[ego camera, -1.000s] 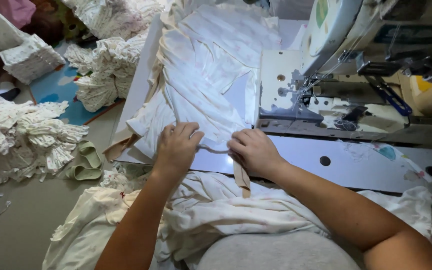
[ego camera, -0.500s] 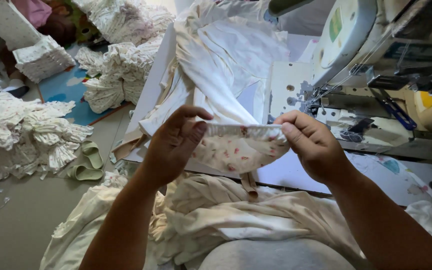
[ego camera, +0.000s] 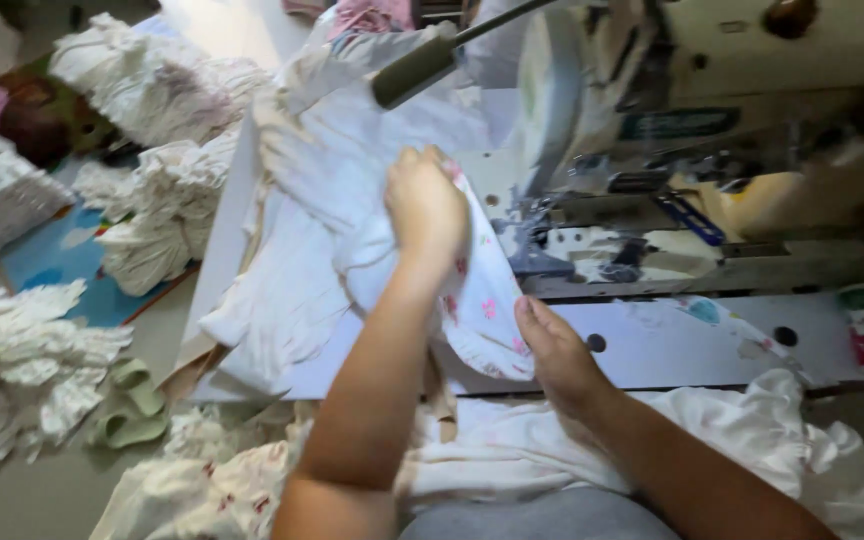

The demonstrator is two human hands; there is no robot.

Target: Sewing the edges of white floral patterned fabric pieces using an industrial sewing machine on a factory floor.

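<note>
Left hand [ego camera: 424, 205] clenched on floral cloth [ego camera: 482, 310], lifted above table [ego camera: 652, 345]. Right hand [ego camera: 555, 350] grasping cloth's lower edge. Machine [ego camera: 652, 130] just right of grip; cloth not yet under needle. White pile [ego camera: 282, 290] left.

We see a white tabletop [ego camera: 652, 350] carrying a sewing machine [ego camera: 672, 120] and a heap of white cloth [ego camera: 292, 270]. Beside it, the floor [ego camera: 32, 500] bears bundles of white fabric [ego camera: 22, 360], a blue mat [ego camera: 62, 260] and pale green sandals [ego camera: 132, 405].
</note>
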